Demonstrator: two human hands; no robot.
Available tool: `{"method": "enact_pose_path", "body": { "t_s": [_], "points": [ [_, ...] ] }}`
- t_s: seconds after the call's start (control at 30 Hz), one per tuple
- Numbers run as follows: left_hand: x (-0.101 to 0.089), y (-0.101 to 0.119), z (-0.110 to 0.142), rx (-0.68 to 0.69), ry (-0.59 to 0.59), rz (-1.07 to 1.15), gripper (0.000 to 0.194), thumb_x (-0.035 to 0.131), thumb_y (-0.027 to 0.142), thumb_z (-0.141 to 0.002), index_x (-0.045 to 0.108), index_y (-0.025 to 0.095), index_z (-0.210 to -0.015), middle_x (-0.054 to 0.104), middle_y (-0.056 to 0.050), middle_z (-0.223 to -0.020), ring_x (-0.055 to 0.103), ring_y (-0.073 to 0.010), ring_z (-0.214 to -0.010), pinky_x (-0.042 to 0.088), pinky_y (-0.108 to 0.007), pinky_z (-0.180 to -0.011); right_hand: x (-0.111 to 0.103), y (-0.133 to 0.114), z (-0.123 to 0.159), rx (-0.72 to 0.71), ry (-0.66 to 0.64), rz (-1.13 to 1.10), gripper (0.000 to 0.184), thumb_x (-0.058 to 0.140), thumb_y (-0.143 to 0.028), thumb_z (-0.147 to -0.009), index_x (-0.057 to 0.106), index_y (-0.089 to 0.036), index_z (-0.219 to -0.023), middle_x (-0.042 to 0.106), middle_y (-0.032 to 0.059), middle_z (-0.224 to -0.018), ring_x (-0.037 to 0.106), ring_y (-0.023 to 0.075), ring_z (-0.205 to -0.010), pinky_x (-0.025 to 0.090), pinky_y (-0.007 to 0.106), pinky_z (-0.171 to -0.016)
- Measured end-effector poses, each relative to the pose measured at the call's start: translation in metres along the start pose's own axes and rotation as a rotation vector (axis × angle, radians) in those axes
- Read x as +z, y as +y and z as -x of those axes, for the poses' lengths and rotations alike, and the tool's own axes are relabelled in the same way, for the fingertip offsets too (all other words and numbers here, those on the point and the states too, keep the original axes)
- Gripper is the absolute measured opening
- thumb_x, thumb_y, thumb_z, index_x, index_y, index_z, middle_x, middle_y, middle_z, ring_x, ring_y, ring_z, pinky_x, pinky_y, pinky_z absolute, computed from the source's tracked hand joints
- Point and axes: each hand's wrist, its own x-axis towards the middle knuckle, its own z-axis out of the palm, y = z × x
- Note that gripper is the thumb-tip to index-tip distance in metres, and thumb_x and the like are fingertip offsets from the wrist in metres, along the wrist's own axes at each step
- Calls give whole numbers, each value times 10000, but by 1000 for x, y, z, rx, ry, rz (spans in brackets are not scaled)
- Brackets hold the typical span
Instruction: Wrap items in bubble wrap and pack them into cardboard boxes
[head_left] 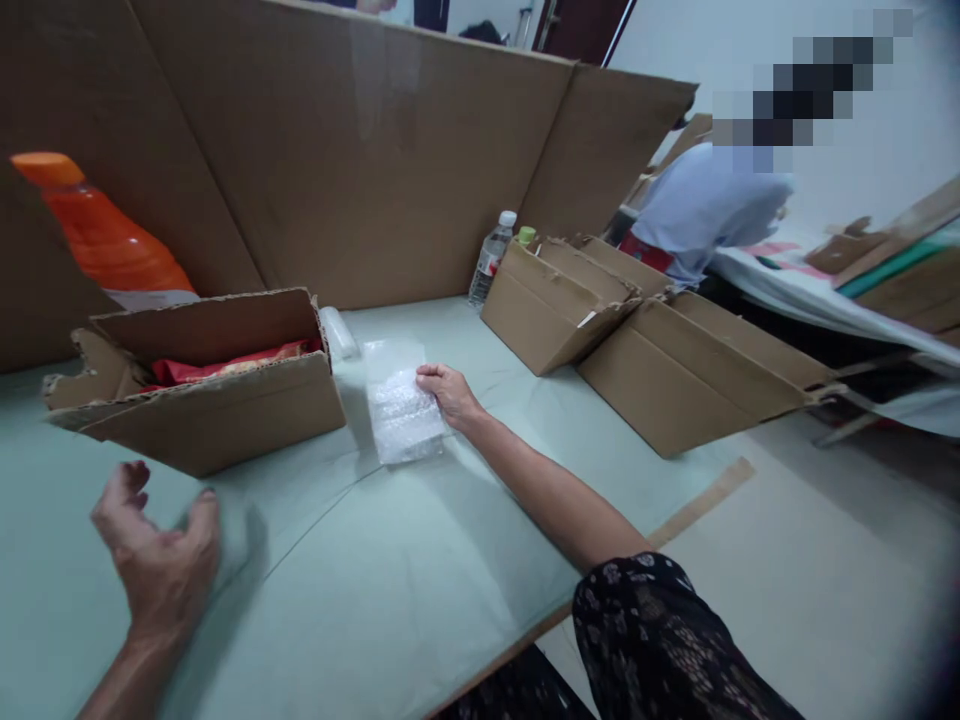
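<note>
Across the pale green cloth-covered surface [330, 600] stands a tall brown cardboard partition [390, 150]; at two o'clock, beyond it, a person in a white top [697, 205] sits near a white wall. Near the centre, the right hand [452, 397], its forearm reaching in from five o'clock, pinches a clear bubble-wrap pouch [405, 415] by its right edge. Well apart, at eight o'clock, the left hand [161, 560] is empty, palm up with fingers curled open, just below an open brown cardboard box [247, 410] holding red packaging [225, 368].
</note>
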Motion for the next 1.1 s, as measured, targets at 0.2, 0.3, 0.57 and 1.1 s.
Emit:
{"method": "enact_pose_path", "body": {
  "t_s": [0.2, 0.3, 0.57, 1.1],
  "points": [
    [-5, 68, 68, -109, -468, 270, 638, 666, 498, -837, 491, 323, -1425, 563, -87, -1436, 563, -356, -1293, 475, -563, -1078, -7, -1, 68, 62, -138, -108, 385, 829, -344, -590, 622, -194, -878, 603, -33, -733, 525, 105, -610, 439, 234, -553],
    [23, 92, 80, -381, -685, 581, 862, 706, 519, -797, 345, 244, -1530, 604, -155, -1380, 659, -285, -1139, 527, -476, -990, -5, 10, 96, 70, -188, -116, 385, 827, -345, -650, 634, -195, -947, 612, -28, -781, 537, 93, -641, 438, 212, -578],
    [32, 91, 82, -684, -859, 653, 897, 782, 475, -678, 491, 131, -1453, 662, -9, -793, 618, -163, -687, 486, -284, -654, -47, 12, 136, -334, -244, 555, 277, 617, -260, -877, 663, -220, -1148, 592, 113, -1374, 640, 204, -1099, 548, 338, -817],
    [23, 90, 77, -786, -923, 559, 548, 728, 406, -563, 691, 142, -1041, 638, 8, -732, 508, -118, -566, 375, -253, -564, -69, -12, 158, -598, -787, 1042, 801, 729, -463, -888, 359, -263, -1569, 388, 125, -1628, 386, 273, -1480, 353, 525, -1178]
  ]
}}
